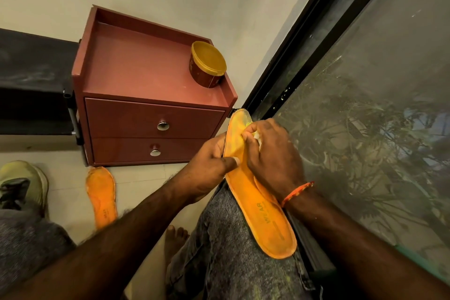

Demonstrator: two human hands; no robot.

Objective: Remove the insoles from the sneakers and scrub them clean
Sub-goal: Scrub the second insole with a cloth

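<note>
An orange insole (261, 214) lies along my right thigh, toe end pointing away from me. My left hand (209, 165) grips its left edge near the middle, thumb on top. My right hand (270, 153) presses on the toe half with a small pale cloth or sponge (255, 135) bunched under its fingers. A second orange insole (102, 195) lies flat on the floor to the left. A pale green sneaker (26, 185) stands at the left edge, partly cut off.
A maroon two-drawer cabinet (136, 114) stands ahead, with a lidded yellow-topped tub (208, 63) on its right rear corner. A dark-framed window with mesh (365, 105) runs along my right. A black shelf (31, 85) is at left. My bare foot (175, 238) rests on the tiled floor.
</note>
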